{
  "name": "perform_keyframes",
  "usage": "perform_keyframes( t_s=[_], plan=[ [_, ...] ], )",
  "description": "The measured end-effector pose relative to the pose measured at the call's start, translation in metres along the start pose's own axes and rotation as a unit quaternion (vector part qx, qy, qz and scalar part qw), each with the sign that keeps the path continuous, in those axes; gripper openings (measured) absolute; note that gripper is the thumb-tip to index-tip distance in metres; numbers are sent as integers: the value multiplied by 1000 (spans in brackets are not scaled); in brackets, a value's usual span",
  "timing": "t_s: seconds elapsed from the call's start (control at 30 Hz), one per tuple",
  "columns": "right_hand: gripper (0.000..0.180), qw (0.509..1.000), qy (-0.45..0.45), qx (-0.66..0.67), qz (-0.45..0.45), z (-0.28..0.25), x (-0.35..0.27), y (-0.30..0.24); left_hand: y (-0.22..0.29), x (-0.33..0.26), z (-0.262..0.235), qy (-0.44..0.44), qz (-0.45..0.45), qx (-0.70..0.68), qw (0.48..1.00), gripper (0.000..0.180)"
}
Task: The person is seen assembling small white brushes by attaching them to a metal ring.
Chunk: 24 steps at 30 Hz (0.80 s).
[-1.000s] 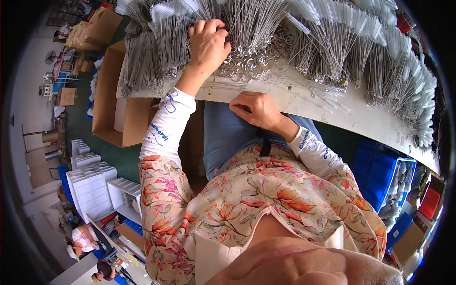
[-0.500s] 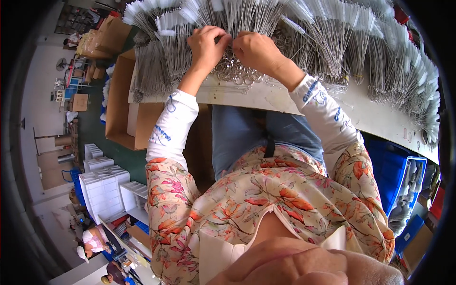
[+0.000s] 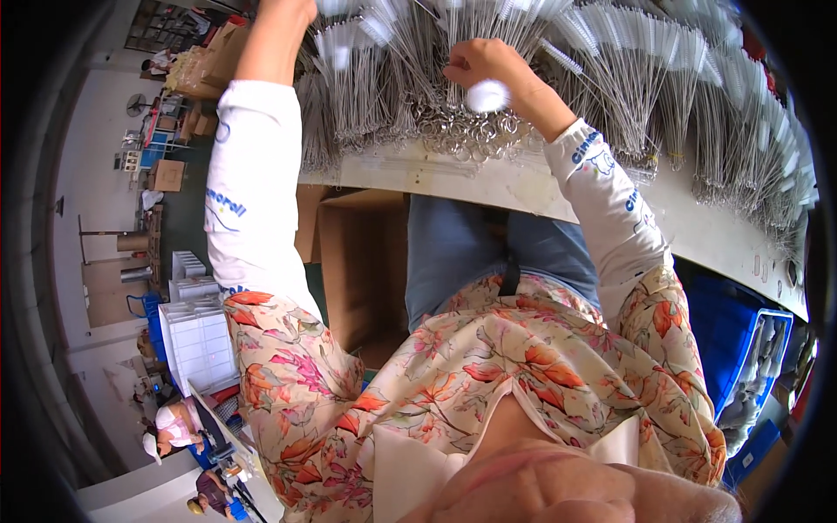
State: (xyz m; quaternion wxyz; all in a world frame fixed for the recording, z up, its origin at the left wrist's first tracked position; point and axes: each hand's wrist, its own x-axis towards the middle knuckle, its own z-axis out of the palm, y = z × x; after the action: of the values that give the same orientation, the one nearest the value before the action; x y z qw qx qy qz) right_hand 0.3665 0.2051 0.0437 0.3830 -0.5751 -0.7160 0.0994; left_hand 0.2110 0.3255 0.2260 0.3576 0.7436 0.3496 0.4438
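Note:
My right hand (image 3: 493, 68) is over the table with its fingers curled closed. A white bristle brush head (image 3: 487, 96), blurred, sticks out below its palm toward me; the wire part is hidden by the hand. Just beneath lies a heap of shiny metal rings (image 3: 475, 132). My left hand (image 3: 301, 9) reaches to the far left at the upper edge; only its wrist side shows and the fingers are cut off. Wire-handled brushes (image 3: 610, 70) with white bristle ends lie in thick bundles along the table, on both sides of my right hand.
The pale table edge (image 3: 514, 187) runs in front of my lap. An open cardboard box (image 3: 366, 261) stands below it at left. At right is a blue crate (image 3: 741, 349) holding grey items. White plastic bins (image 3: 199, 344) and two people (image 3: 179, 425) are farther left.
My left hand has left the right one and swung far left and away, out past the upper edge. My right hand has shifted slightly, and a white brush head now shows under it.

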Motion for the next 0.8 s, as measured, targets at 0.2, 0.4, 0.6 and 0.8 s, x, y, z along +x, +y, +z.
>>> perform_keyframes(
  t_s=[0.2,0.4,0.6,0.8],
  plan=[
    [20,978,-130,127,105,-18,14,-7,46,89,-37,88,8,-126,988,13],
    [18,935,-161,280,149,-56,28,-2,92,128,-98,97,-26,-173,980,16],
    [25,966,-53,222,124,-142,23,7,122,43,-97,49,-41,-60,996,15],
    [33,911,-25,395,-114,-162,-15,-82,131,-52,-125,30,-13,-45,998,16]
  ],
)
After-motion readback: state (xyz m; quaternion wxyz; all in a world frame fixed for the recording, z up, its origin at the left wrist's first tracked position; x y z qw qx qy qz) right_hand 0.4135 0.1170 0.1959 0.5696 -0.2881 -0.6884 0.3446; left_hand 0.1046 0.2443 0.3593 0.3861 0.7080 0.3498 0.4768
